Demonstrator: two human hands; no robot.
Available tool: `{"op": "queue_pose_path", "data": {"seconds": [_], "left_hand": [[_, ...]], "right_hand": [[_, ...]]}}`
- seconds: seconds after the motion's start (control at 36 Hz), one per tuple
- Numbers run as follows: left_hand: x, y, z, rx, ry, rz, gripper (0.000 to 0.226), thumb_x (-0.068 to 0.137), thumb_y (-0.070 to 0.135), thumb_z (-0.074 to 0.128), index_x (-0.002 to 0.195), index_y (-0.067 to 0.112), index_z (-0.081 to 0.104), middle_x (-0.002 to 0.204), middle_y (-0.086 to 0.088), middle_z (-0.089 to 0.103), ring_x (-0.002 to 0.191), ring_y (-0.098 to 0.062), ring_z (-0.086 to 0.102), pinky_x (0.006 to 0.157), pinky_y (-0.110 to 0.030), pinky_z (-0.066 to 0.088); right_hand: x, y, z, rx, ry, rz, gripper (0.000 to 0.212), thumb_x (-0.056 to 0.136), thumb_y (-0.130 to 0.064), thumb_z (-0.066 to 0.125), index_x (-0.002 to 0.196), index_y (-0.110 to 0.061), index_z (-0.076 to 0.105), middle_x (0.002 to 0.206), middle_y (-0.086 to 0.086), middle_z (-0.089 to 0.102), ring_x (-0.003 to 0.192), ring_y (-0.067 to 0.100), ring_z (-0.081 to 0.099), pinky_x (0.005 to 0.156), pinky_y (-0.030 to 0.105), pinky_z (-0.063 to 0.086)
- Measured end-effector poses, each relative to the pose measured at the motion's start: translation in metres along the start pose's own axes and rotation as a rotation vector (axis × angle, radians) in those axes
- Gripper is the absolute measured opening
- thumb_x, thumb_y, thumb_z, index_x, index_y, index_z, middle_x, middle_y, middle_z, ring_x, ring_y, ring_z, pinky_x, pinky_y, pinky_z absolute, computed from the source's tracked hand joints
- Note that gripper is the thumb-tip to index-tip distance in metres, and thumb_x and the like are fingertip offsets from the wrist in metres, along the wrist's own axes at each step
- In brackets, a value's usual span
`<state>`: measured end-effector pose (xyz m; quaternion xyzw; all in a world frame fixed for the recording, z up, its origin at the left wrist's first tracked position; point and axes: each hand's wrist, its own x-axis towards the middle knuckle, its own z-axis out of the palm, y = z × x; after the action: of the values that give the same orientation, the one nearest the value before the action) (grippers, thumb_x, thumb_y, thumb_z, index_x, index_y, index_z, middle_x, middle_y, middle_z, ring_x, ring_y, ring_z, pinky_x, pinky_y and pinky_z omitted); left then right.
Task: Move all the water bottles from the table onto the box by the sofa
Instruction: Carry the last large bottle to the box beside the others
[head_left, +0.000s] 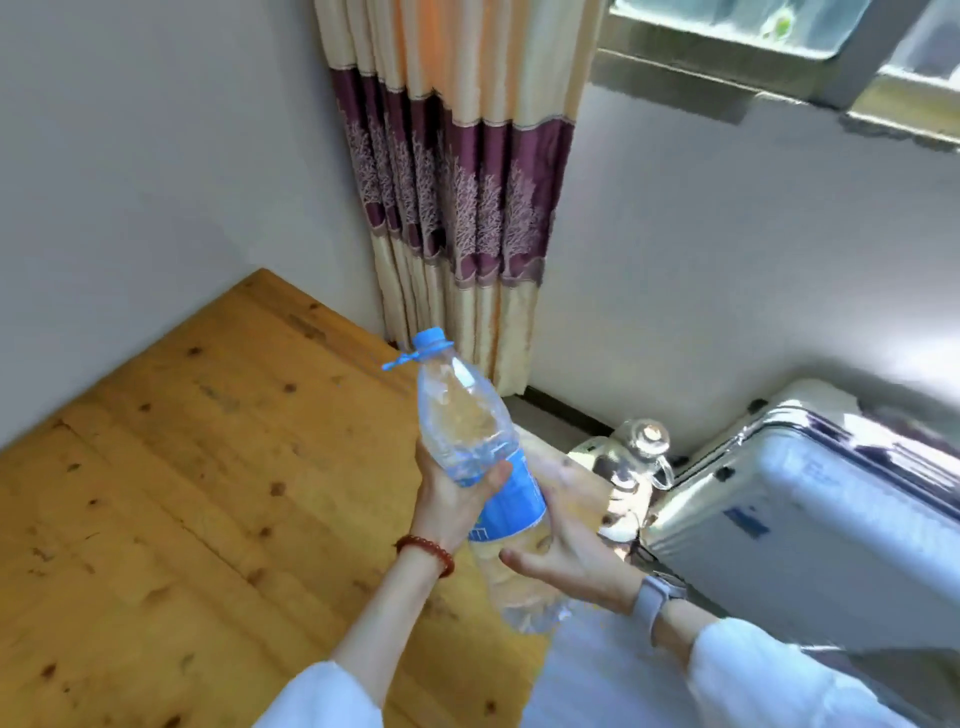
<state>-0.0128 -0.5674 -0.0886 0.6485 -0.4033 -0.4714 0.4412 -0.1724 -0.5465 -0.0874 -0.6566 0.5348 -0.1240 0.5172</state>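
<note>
A clear plastic water bottle (467, 415) with a blue cap and blue label is held tilted in mid-air over the right edge of the wooden table (182, 493). My left hand (452, 499) grips its upper body, thumb across the front. My right hand (566, 540) wraps the lower body from the right, fingers behind the bottle and thumb pointing left. A second clear bottle (644, 441) with a rounded lid stands further right, beside a silver case.
A silver hard-shell case (810, 519) lies at the right near the wall. A cream and purple curtain (467, 197) hangs in the corner behind the table. A window (779, 47) is at the top right. Pale floor shows below my arms.
</note>
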Motion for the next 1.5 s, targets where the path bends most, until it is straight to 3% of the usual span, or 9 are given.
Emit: {"op": "queue_pose_path", "data": {"seconds": [0.14,0.25,0.39,0.5,0.83,0.97,1.14,1.25,1.5], "left_hand": [[-0.05,0.037,0.107,0.02,-0.202,0.158,0.097,0.07,0.014,0.076,0.141,0.011,0.01,0.137,-0.011,0.042,0.123,-0.021,0.046,0.105,-0.041,0.038],[-0.113,0.053,0.209,0.086,-0.33,0.238,0.087,0.069,0.018,0.077,0.136,0.017,0.02,0.128,-0.007,0.051,0.107,-0.014,0.054,0.085,-0.01,0.042],[-0.209,0.055,0.353,0.14,-0.594,0.294,0.093,0.063,0.041,0.078,0.133,0.017,0.023,0.125,-0.005,0.053,0.111,-0.02,0.054,0.095,-0.035,0.045],[-0.297,0.051,0.462,0.18,-0.793,0.334,0.079,0.064,0.041,0.078,0.123,0.019,0.03,0.099,0.015,0.057,0.093,-0.01,0.058,0.071,-0.007,0.043],[-0.558,0.025,0.724,0.336,-1.466,0.426,0.083,0.059,0.051,0.074,0.123,0.02,0.031,0.119,-0.003,0.059,0.104,-0.019,0.06,0.093,-0.043,0.049],[-0.666,-0.001,0.833,0.377,-1.68,0.472,0.087,0.065,0.037,0.079,0.132,0.017,0.027,0.12,-0.002,0.059,0.104,-0.015,0.059,0.088,-0.029,0.048],[-0.792,-0.015,0.941,0.369,-1.893,0.448,0.071,0.064,0.038,0.078,0.116,0.024,0.033,0.097,0.023,0.054,0.09,-0.01,0.057,0.074,-0.011,0.045],[-0.874,-0.02,0.991,0.442,-2.031,0.465,0.079,0.057,0.048,0.07,0.121,0.019,0.034,0.098,0.013,0.057,0.09,-0.014,0.06,0.081,-0.029,0.048],[-1.05,-0.068,1.079,0.512,-2.196,0.556,0.07,0.069,0.033,0.076,0.12,0.019,0.031,0.104,0.006,0.058,0.089,-0.014,0.059,0.079,-0.024,0.042]], "right_hand": [[-0.092,0.044,-0.067,0.073,0.208,-0.004,0.073,0.075,-0.04,0.068,0.132,-0.038,0.022,0.135,-0.012,0.044,0.123,0.003,0.044,0.1,0.012,0.034],[-0.188,0.105,-0.113,0.084,0.362,0.089,0.083,0.074,-0.053,0.066,0.138,-0.031,0.017,0.132,-0.01,0.049,0.118,0.006,0.049,0.098,0.026,0.04],[-0.328,0.19,-0.162,0.156,0.571,0.219,0.091,0.068,-0.064,0.063,0.138,-0.033,0.015,0.125,-0.017,0.047,0.111,0.004,0.05,0.089,0.023,0.039],[-0.441,0.253,-0.186,0.244,0.768,0.327,0.096,0.061,-0.072,0.062,0.138,-0.036,0.017,0.129,-0.015,0.05,0.115,0.004,0.05,0.094,0.026,0.04],[-0.701,0.413,-0.198,0.521,1.4,0.648,0.074,0.058,-0.066,0.065,0.118,-0.048,0.024,0.121,-0.02,0.051,0.108,-0.001,0.054,0.094,0.03,0.046],[-0.8,0.475,-0.212,0.56,1.547,0.784,0.089,0.059,-0.073,0.059,0.13,-0.035,0.02,0.122,-0.014,0.053,0.106,0.002,0.055,0.088,0.023,0.045],[-0.914,0.534,-0.242,0.733,1.691,0.883,0.086,0.064,-0.062,0.064,0.133,-0.031,0.022,0.125,-0.007,0.054,0.104,0.013,0.06,0.093,0.041,0.049],[-0.982,0.561,-0.25,0.815,1.812,0.945,0.09,0.061,-0.063,0.063,0.133,-0.032,0.02,0.124,-0.01,0.056,0.108,0.008,0.058,0.096,0.039,0.047],[-1.131,0.648,-0.238,0.92,1.936,1.016,0.087,0.062,-0.062,0.063,0.132,-0.037,0.017,0.124,-0.014,0.049,0.109,0.003,0.053,0.092,0.025,0.043]]}}
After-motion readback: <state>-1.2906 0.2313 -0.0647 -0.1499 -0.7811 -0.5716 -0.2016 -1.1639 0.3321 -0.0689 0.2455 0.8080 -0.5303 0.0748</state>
